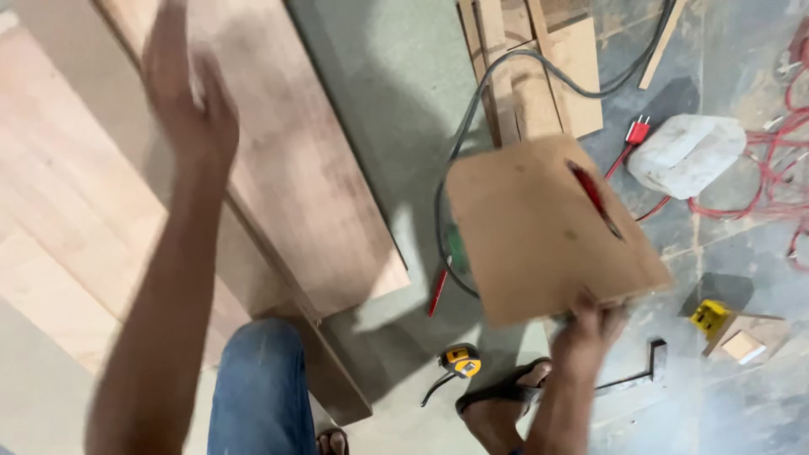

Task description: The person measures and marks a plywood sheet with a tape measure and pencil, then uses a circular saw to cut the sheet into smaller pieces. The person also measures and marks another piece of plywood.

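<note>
No labels, signs or screens show here. The only package-like thing is a lumpy white wrapped bundle (687,154) lying on the grey floor (396,76) at the upper right, just beside a red plug (638,131) and near a tangle of red cable (771,160). Its wrapping is plain, with no visible print.

Beneath you lies a grey concrete floor (379,76), dusty and scuffed. Large pale plywood sheets (286,143) cover its left side. Red cables (779,160) tangle at the right edge beside a white stone block (687,152); black cable (506,67) loops across timber offcuts (539,76).
</note>
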